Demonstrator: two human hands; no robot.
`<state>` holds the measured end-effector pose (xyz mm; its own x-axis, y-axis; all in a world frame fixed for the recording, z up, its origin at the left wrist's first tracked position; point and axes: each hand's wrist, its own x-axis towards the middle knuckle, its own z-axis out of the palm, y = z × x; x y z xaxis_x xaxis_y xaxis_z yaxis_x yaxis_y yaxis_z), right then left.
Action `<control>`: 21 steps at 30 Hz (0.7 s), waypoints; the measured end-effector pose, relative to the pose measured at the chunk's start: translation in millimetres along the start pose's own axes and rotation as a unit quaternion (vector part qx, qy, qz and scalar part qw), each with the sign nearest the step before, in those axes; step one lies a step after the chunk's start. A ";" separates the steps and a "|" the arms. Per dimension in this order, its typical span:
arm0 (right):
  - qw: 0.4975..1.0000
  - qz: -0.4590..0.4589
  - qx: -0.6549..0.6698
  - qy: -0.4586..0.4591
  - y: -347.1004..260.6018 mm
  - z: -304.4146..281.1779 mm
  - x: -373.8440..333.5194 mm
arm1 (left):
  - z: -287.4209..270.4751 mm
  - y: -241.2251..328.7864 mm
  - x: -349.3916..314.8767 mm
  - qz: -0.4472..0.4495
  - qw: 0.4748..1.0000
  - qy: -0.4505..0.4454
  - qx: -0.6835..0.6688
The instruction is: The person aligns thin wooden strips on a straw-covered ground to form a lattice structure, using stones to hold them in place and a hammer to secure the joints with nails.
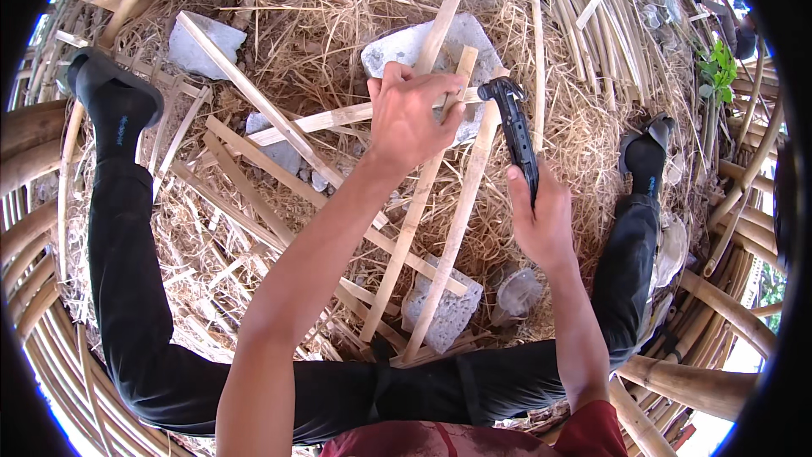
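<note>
My right hand [543,216] is wrapped around the handle of a small black claw hammer [518,131]. The hammer's head is raised at the far end, close to the fingers of my left hand [414,112]. That left hand is closed, thumb and forefinger pinched at a narrow bamboo strip [409,224] where it crosses other strips; the fingers hide part of the grip. Beneath the crossing lies a large pale stone [484,38]. Another bamboo strip [461,224] slants down from beside the hammer head to a grey concrete block [459,309] near me.
Straw and several loose bamboo strips [254,106] cover the ground. A pale rock [205,44] lies at the far left, a crumpled plastic cup [518,292] beside the block. My black-clad legs spread on both sides. Bamboo poles [698,385] curve along the right; a green plant [719,70] stands at the far right.
</note>
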<state>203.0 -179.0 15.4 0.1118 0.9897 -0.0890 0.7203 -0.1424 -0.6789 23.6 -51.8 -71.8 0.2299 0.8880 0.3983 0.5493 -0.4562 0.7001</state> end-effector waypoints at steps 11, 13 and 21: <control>0.999 -0.042 -0.016 0.016 10.6 6.2 -2.2 | -3.8 -7.2 -2.1 -0.007 0.997 -0.067 0.044; 0.999 -0.046 -0.021 0.015 5.2 4.1 4.0 | -4.3 -7.3 -1.8 -0.008 0.996 -0.076 0.041; 0.993 -0.082 -0.089 0.014 -12.2 -9.7 18.2 | -4.1 -6.9 -0.9 -0.015 0.996 -0.085 0.033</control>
<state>202.9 -159.4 29.2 -0.0004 0.9994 0.0333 0.8398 0.0184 -0.5427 16.3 -49.7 -74.6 0.3429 0.9005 0.2674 0.6084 -0.4298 0.6672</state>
